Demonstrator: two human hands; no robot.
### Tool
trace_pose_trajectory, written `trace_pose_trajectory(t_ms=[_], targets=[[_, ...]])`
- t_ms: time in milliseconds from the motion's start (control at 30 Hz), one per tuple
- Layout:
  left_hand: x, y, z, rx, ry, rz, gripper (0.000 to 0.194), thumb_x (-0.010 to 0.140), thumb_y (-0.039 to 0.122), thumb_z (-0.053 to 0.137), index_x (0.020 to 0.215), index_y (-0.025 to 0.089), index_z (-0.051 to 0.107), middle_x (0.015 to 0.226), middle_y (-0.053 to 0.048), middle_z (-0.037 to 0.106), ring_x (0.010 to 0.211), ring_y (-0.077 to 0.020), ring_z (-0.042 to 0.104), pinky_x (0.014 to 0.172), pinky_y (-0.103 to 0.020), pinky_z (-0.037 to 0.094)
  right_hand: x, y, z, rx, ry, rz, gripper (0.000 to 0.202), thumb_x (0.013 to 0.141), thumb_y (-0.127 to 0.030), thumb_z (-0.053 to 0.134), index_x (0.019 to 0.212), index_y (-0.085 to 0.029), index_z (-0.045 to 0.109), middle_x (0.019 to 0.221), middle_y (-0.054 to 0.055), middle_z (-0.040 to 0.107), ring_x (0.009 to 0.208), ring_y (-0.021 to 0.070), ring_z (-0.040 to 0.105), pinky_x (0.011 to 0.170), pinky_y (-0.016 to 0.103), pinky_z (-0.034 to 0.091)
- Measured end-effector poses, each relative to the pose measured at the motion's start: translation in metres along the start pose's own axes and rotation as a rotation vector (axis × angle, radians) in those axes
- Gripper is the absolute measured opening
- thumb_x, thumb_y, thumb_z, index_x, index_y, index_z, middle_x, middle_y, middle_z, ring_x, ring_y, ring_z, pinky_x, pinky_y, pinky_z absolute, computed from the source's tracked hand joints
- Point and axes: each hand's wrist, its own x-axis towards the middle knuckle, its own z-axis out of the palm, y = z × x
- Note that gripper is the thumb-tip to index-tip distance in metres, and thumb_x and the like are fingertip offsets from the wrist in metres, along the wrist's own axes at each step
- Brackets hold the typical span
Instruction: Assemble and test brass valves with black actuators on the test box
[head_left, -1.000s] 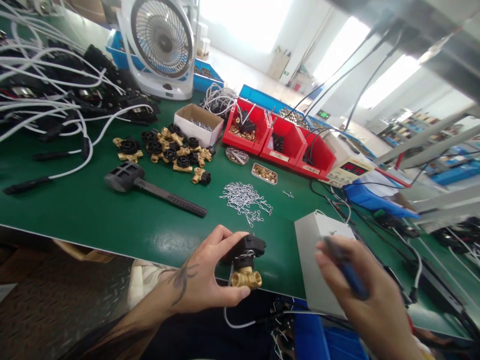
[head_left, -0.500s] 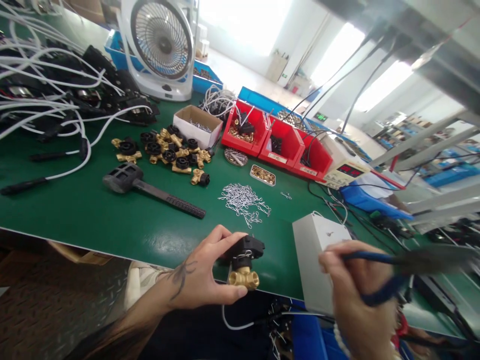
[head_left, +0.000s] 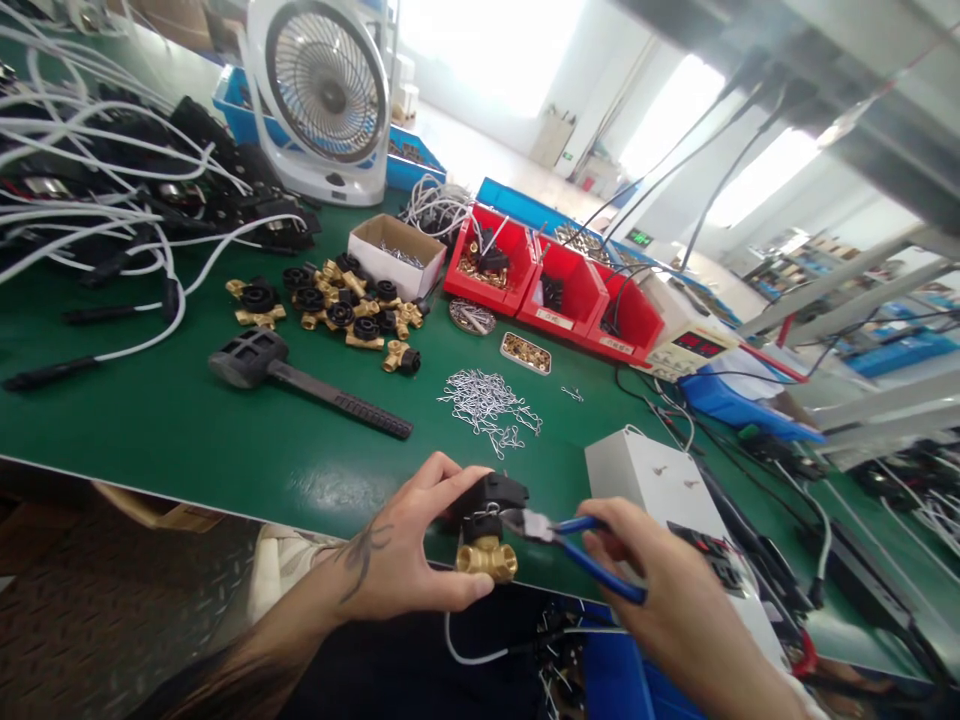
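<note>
My left hand (head_left: 409,545) grips a brass valve (head_left: 487,560) with a black housing (head_left: 495,492) on top, at the table's front edge. A thin metal clip (head_left: 489,510) sits at the black neck between them. Blue-handled pliers (head_left: 589,545) are in my right hand (head_left: 652,570), their jaws touching or very near the clip. Whether the jaws are closed on it is too small to tell. A white cable (head_left: 480,658) hangs below the valve. Beyond my hands lies a pile of silver clips (head_left: 487,400).
A black mallet (head_left: 307,382) and several brass fittings (head_left: 352,300) lie on the left. Red bins (head_left: 559,290), a small tray of brass parts (head_left: 526,352) and a fan (head_left: 326,100) stand behind. A grey metal box (head_left: 645,465) is at the right.
My right hand has come left and turned, bringing the pliers from the far right to the valve's neck. My left hand and the valve stay almost in place.
</note>
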Motion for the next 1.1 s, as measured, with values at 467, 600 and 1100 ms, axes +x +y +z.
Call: trace_pose_trajectory(t_ms=[467,600,1100], targets=[[0.001,-0.0006,0.0021,0.002,0.024,0.017,0.074,0.069,0.027,0.074,0.138,0.029,0.046,0.114,-0.002,0.047,0.102,-0.0213,0.052,0.091,-0.038,0.049,0.0017,0.0015,-0.0044,0.096,0.523,0.137,0.012,0.086,-0.032,0.06,0.094,-0.024,0.058,0.078,0.0,0.063,0.063,0.016,0.061,0.054,0.025,0.048],[0.0011,-0.0007,0.0029,0.008,0.028,0.011,0.073,0.068,0.029,0.074,0.136,0.03,0.048,0.113,-0.002,0.046,0.1,-0.0218,0.052,0.089,-0.039,0.05,0.0024,-0.0009,0.0006,0.051,0.13,0.047,0.005,0.085,-0.024,0.052,0.084,-0.023,0.057,0.068,0.0,0.063,0.053,0.0153,0.059,0.048,0.025,0.046],[0.0016,0.0024,0.0041,0.032,0.037,0.012,0.072,0.067,0.028,0.074,0.135,0.031,0.049,0.113,-0.002,0.047,0.1,-0.0217,0.054,0.089,-0.039,0.051,0.0013,0.003,0.0001,-0.086,0.209,-0.016,0.009,0.089,-0.023,0.052,0.092,-0.023,0.06,0.075,0.001,0.065,0.062,0.0167,0.062,0.053,0.026,0.046]])
